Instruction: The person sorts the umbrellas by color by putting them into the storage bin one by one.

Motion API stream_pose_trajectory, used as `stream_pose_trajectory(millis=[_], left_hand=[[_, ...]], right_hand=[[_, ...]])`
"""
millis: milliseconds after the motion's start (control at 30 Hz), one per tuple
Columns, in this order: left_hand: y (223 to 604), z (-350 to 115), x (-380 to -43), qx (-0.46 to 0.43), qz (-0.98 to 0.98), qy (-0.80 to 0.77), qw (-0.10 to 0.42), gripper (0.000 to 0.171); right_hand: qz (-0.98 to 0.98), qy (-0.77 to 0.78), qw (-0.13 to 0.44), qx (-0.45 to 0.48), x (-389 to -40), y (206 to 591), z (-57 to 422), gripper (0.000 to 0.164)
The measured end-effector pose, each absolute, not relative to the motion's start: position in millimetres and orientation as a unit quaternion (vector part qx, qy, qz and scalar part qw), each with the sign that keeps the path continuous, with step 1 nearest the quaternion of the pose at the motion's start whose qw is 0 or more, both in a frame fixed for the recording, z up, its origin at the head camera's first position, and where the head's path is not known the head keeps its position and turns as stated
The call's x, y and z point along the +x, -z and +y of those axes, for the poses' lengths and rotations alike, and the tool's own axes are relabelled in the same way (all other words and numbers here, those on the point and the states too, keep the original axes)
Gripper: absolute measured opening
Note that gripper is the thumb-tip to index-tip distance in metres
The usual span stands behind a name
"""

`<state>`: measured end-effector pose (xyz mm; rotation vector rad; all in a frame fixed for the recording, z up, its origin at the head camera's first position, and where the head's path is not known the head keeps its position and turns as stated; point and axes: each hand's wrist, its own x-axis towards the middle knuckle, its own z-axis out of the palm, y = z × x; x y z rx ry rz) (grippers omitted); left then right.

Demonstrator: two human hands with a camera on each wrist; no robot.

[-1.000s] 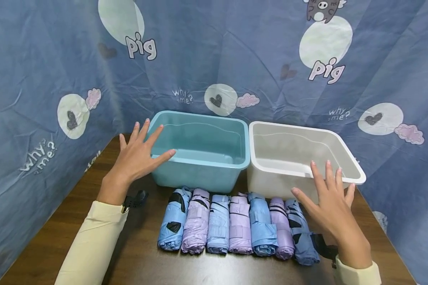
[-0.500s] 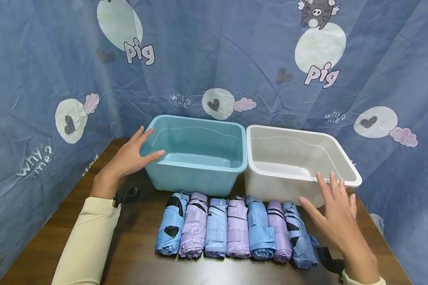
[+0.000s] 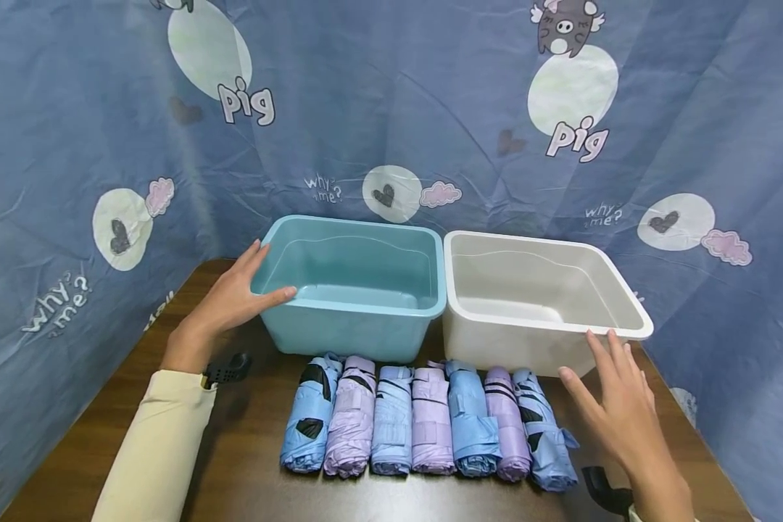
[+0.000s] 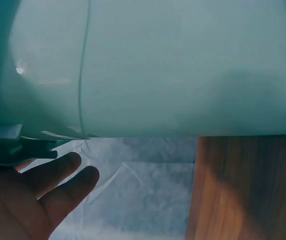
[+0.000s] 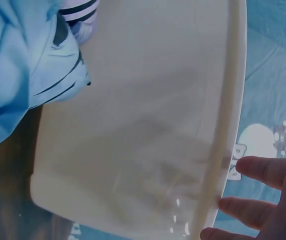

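My left hand (image 3: 227,291) is at the left end of a teal plastic bin (image 3: 346,330), fingers fairly straight along the outside and thumb at the front rim. Part of this hand (image 4: 23,200) shows beneath the bin's wall in the left wrist view. Fingertips of my right hand (image 3: 623,406) reach the front right rim of a white bin (image 3: 522,341), with the fingers extended and the thumb spread apart. Several rolled folding umbrellas, blue and lilac, lie in a row before the bins, from a blue umbrella (image 3: 309,420) at the left to another blue umbrella (image 3: 544,442) near my right hand.
Both bins stand side by side on a dark wooden table (image 3: 365,500), and their visible insides hold nothing. A blue patterned cloth (image 3: 339,109) hangs close behind and along both sides. The umbrellas lie close against the bins' front walls.
Both hands have come down: the left to the teal bin's left end, the right to the white bin's front rim. The head view has shifted slightly; bins and umbrellas stay in place.
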<state>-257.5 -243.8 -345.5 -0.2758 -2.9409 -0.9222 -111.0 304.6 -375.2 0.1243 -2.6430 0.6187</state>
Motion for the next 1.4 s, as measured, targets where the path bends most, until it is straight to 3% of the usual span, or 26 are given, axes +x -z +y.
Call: stream_pose_trajectory(millis=[267,833,1233,1400], left_hand=[[347.1,-251.0,-255.6,-0.079,-0.949,0.304,0.029,0.106],[352.9,-246.2,-258.0,-0.081,-0.938,0.331,0.065,0.105],[357.5,-245.5,-256.5,-0.087,-0.933,0.340,0.079,0.101],[358.1,-243.8,-254.8,-0.086,-0.933,0.341,0.079,0.101]], right_hand=[[-0.953,-0.236,0.188,0.038,-111.1,382.0,302.7,0.069],[-0.960,-0.273,0.043,0.035,-115.0,410.6,299.7,0.083],[-0.963,-0.262,0.009,0.059,-116.1,425.8,288.6,0.091],[-0.965,-0.254,-0.030,0.056,-113.7,426.0,290.7,0.087]])
